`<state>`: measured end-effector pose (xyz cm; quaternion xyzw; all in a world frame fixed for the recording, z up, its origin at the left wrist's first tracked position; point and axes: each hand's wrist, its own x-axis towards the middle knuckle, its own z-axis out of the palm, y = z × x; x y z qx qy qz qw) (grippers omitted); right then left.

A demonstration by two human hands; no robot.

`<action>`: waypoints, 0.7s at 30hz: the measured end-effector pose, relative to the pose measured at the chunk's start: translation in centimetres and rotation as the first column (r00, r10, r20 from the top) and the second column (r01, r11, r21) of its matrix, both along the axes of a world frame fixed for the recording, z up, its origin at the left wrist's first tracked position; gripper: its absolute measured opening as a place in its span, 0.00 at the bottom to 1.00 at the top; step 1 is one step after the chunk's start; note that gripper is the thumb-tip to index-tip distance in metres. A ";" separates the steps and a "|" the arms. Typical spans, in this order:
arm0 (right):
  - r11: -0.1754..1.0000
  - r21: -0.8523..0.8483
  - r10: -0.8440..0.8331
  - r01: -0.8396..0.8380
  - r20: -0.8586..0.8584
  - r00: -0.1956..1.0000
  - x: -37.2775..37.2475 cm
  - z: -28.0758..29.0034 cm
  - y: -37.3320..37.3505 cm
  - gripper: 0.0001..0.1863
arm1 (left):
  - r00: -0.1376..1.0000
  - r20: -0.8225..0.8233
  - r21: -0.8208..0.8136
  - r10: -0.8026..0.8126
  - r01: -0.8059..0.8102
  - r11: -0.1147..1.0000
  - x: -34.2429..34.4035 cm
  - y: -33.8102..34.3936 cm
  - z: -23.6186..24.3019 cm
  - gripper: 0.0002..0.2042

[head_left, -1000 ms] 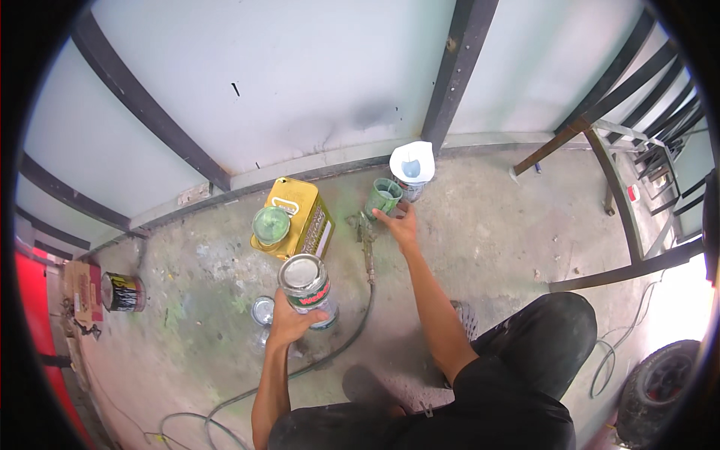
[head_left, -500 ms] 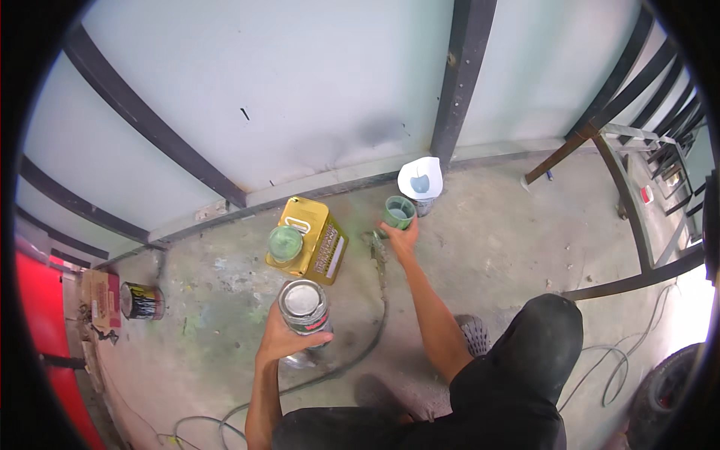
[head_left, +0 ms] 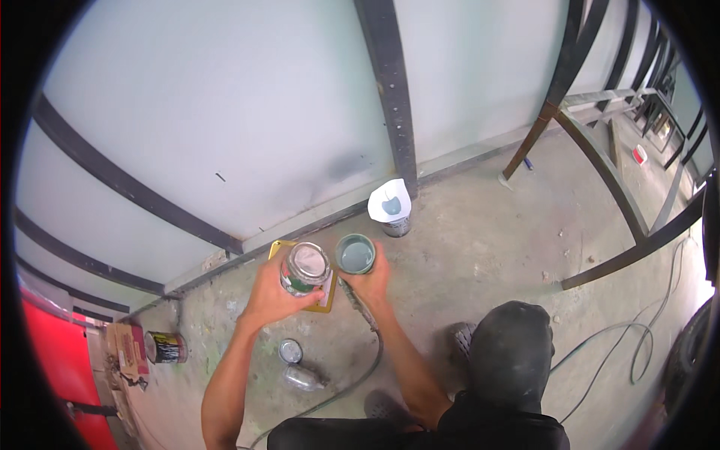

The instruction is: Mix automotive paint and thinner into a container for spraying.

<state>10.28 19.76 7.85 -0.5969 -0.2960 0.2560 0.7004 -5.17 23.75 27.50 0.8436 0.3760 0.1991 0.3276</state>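
My left hand [head_left: 270, 298] is wrapped round a small metal paint can [head_left: 306, 262] with a dark green patch on its side. A pale pinkish surface shows inside its rim; I cannot tell whether that is a lid or paint. Close to its right, my right hand [head_left: 373, 279] grips a green cup [head_left: 355, 253] holding grey-green liquid. Can and cup are held nearly side by side, with a narrow gap between them. Beneath the left hand and can, a yellow rectangular tin [head_left: 328, 298] is mostly hidden.
A container topped with white paper [head_left: 389, 201] stands by the wall. A hose [head_left: 369, 363] runs over the floor beside a round silver lid [head_left: 290, 350] and a clear bottle [head_left: 303, 377]. Left are a black-yellow can [head_left: 166, 347] and carton [head_left: 126, 349]; right, a metal frame [head_left: 611, 169].
My left hand has brought the paint can up over the yellow tin. My right hand has drawn the green cup away from the paper-topped container, toward the can. The view has shifted too.
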 end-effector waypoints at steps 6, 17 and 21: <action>1.000 -0.012 -0.016 0.017 0.079 0.997 -0.5 1.8 -1.4 0.39 | 0.941 -0.337 0.248 0.019 0.069 0.966 2.3 1.9 0.3 0.34; 0.997 0.042 -0.064 0.057 0.185 0.981 -0.7 2.2 -0.8 0.36 | 0.817 -0.571 0.411 0.085 0.194 0.891 3.9 2.1 0.8 0.30; 0.999 0.026 -0.038 0.034 0.177 0.983 -0.9 2.2 -0.7 0.36 | 0.773 -0.621 0.422 0.129 0.191 0.886 4.3 1.8 1.0 0.32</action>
